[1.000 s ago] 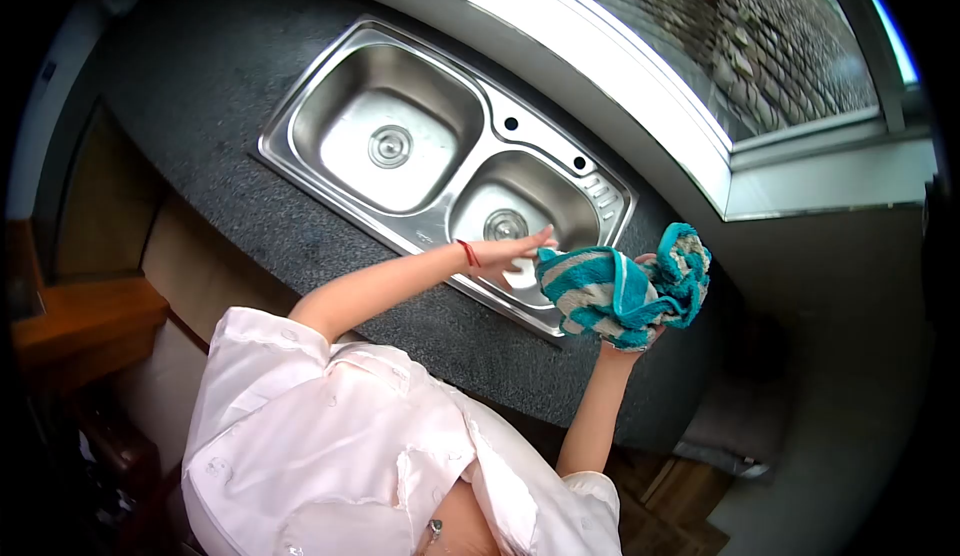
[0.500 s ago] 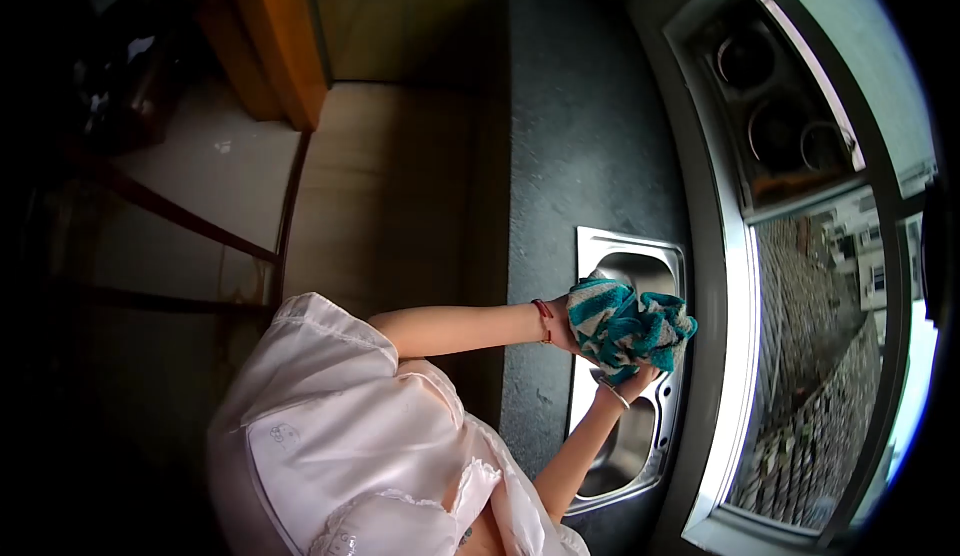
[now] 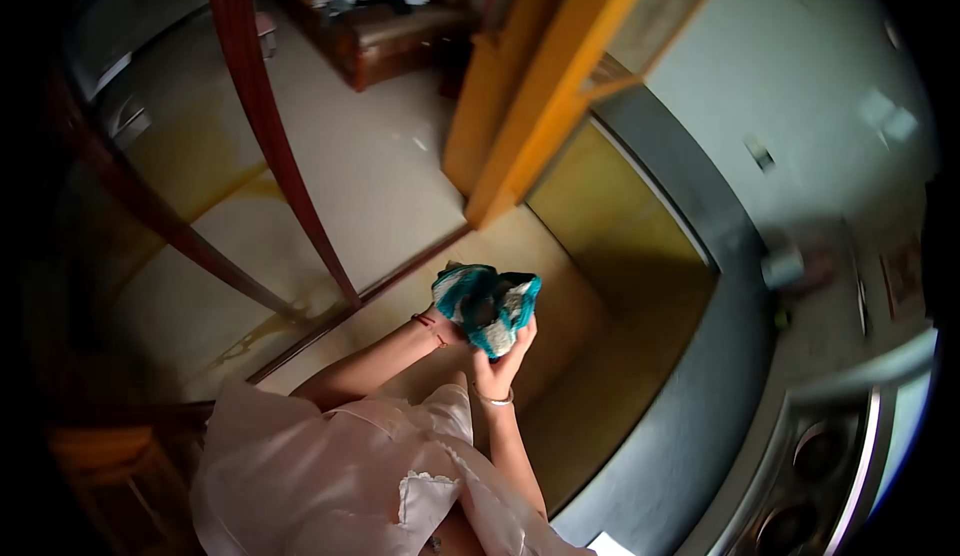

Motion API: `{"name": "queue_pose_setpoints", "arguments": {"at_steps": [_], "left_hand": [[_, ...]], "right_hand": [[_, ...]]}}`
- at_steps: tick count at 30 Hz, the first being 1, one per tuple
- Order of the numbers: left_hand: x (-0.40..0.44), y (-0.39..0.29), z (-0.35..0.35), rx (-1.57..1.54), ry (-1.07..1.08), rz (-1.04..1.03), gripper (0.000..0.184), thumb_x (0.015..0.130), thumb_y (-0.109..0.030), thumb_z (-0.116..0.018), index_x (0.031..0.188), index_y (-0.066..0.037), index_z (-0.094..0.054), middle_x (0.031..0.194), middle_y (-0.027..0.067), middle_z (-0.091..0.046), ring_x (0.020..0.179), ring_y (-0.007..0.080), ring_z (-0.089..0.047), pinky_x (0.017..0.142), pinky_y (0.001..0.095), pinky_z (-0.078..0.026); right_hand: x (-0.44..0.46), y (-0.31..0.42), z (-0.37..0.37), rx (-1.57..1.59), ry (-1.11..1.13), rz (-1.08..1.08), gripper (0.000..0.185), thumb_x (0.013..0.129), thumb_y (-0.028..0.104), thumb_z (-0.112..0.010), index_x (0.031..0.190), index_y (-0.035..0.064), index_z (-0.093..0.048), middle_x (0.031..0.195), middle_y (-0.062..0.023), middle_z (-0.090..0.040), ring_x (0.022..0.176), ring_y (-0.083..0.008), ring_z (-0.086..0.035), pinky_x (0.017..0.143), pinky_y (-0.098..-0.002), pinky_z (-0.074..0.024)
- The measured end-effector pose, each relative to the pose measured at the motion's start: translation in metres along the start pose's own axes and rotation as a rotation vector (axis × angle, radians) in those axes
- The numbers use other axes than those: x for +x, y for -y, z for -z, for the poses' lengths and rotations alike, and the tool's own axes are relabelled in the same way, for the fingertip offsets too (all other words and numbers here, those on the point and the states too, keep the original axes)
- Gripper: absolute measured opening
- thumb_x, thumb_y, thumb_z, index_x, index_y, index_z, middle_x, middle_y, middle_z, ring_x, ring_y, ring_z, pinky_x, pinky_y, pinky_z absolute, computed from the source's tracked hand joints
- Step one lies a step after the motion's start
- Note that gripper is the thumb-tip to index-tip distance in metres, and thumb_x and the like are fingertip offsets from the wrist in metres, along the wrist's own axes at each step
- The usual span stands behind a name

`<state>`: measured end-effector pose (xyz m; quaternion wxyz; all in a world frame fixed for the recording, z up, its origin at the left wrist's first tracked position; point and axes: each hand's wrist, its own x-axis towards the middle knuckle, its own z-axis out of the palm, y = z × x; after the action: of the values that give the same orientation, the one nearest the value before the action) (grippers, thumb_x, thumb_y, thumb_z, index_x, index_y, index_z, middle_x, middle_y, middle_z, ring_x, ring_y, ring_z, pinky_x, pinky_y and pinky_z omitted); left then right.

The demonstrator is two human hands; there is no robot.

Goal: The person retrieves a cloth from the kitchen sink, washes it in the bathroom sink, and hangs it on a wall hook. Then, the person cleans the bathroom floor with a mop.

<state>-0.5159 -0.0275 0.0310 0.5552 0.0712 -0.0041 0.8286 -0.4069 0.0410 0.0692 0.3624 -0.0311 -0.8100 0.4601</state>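
Note:
A teal and pale grey striped towel (image 3: 485,306) is bunched up between my two hands, in front of my body and over the floor. My left hand (image 3: 446,327), with a red bracelet at the wrist, grips its left side, and part of the fingers is hidden by the folds. On the lower right my right hand (image 3: 508,356), wearing a silver bangle, has its fingers and thumb closed on the cloth.
A dark counter (image 3: 690,426) curves along the right. Ahead is an orange wooden door frame (image 3: 510,136); dark red framed glass (image 3: 275,146) stands on the left. Farther back sits a wooden bench (image 3: 400,41) with things piled on it. Stove burners (image 3: 790,526) show at lower right.
My view has swung left, away from the sink and window toward the doorway. Both hands have moved with the towel from above the sink to over the floor, still holding it.

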Motion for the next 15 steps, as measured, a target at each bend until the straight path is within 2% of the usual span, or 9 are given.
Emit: {"name": "queue_pose_setpoints", "arguments": {"at_steps": [1, 3, 4, 5, 6, 8, 11, 13, 15], "left_hand": [[0.007, -0.024, 0.009, 0.030, 0.014, -0.077, 0.033, 0.087, -0.034, -0.036, 0.108, -0.013, -0.048, 0.115, 0.0052, -0.050, 0.103, 0.0193, -0.048, 0.092, 0.0349, -0.037], [0.024, -0.073, 0.027, 0.173, -0.033, -0.251, 0.037, 0.088, -0.035, -0.035, 0.113, -0.011, -0.046, 0.117, 0.0057, -0.049, 0.105, 0.0191, -0.047, 0.092, 0.0351, -0.037], [0.034, -0.097, 0.038, 0.153, -0.053, -0.290, 0.039, 0.088, -0.035, -0.035, 0.117, -0.010, -0.044, 0.118, 0.0062, -0.049, 0.107, 0.0193, -0.046, 0.093, 0.0356, -0.036], [-0.003, 0.033, -0.029, 0.173, 0.097, -0.308, 0.040, 0.088, -0.035, -0.035, 0.118, -0.010, -0.044, 0.119, 0.0064, -0.048, 0.108, 0.0194, -0.046, 0.093, 0.0368, -0.036], [-0.005, 0.054, -0.056, 0.158, 0.065, -0.318, 0.040, 0.087, -0.036, -0.035, 0.117, -0.010, -0.045, 0.119, 0.0063, -0.048, 0.108, 0.0196, -0.046, 0.093, 0.0376, -0.036], [-0.004, 0.054, -0.031, 0.129, 0.006, -0.400, 0.039, 0.087, -0.037, -0.037, 0.114, -0.011, -0.047, 0.116, 0.0056, -0.050, 0.104, 0.0203, -0.048, 0.092, 0.0394, -0.036], [-0.015, 0.074, -0.063, 0.122, 0.018, -0.646, 0.047, 0.085, -0.044, -0.036, 0.118, -0.011, -0.045, 0.116, 0.0073, -0.050, 0.106, 0.0222, -0.046, 0.095, 0.0385, -0.033], [-0.043, 0.093, -0.040, 0.528, -0.462, -0.883, 0.058, 0.081, -0.053, -0.038, 0.122, -0.012, -0.040, 0.123, 0.0072, -0.043, 0.112, 0.0216, -0.040, 0.099, 0.0402, -0.026], [-0.082, 0.118, -0.059, 0.215, -0.139, -1.018, 0.055, 0.082, -0.049, -0.039, 0.123, -0.013, -0.037, 0.122, 0.0066, -0.043, 0.113, 0.0220, -0.040, 0.100, 0.0392, -0.027]], "right_hand": [[0.021, -0.017, -0.018, 0.003, 0.067, 0.020, 0.065, 0.060, 0.006, -0.055, 0.121, 0.0004, -0.033, 0.125, -0.0188, -0.029, 0.115, -0.0321, -0.032, 0.097, -0.0372, -0.0227], [0.065, -0.052, -0.050, 0.053, 0.193, -0.001, 0.068, 0.056, 0.011, -0.062, 0.119, 0.0033, -0.037, 0.124, -0.0225, -0.031, 0.112, -0.0399, -0.033, 0.095, -0.0458, -0.0241], [0.086, -0.074, -0.068, 0.097, 0.251, 0.015, 0.069, 0.055, 0.012, -0.064, 0.119, 0.0046, -0.037, 0.123, -0.0221, -0.032, 0.111, -0.0394, -0.033, 0.093, -0.0460, -0.0254], [0.014, -0.018, 0.044, 0.225, 0.282, 0.166, 0.071, 0.056, 0.016, -0.066, 0.119, 0.0045, -0.037, 0.123, -0.0219, -0.031, 0.112, -0.0390, -0.032, 0.094, -0.0462, -0.0241], [0.022, 0.003, 0.068, 0.248, 0.324, 0.208, 0.071, 0.057, 0.017, -0.066, 0.120, 0.0043, -0.036, 0.124, -0.0220, -0.031, 0.112, -0.0390, -0.031, 0.094, -0.0464, -0.0231], [0.034, -0.017, 0.063, 0.346, 0.397, 0.260, 0.067, 0.062, 0.020, -0.064, 0.120, 0.0028, -0.035, 0.124, -0.0224, -0.030, 0.113, -0.0387, -0.029, 0.095, -0.0471, -0.0206], [0.055, -0.017, 0.060, 0.529, 0.557, 0.274, 0.055, 0.069, 0.015, -0.059, 0.117, 0.0009, -0.035, 0.123, -0.0239, -0.030, 0.113, -0.0384, -0.030, 0.095, -0.0446, -0.0220], [0.049, -0.007, 0.052, 0.616, 0.724, 0.287, 0.048, 0.069, 0.011, -0.059, 0.112, 0.0015, -0.040, 0.122, -0.0236, -0.032, 0.109, -0.0381, -0.034, 0.092, -0.0428, -0.0269], [0.042, 0.020, 0.035, 0.648, 0.943, 0.437, 0.047, 0.070, 0.005, -0.058, 0.112, 0.0032, -0.038, 0.125, -0.0205, -0.029, 0.114, -0.0339, -0.032, 0.094, -0.0386, -0.0264]]}}
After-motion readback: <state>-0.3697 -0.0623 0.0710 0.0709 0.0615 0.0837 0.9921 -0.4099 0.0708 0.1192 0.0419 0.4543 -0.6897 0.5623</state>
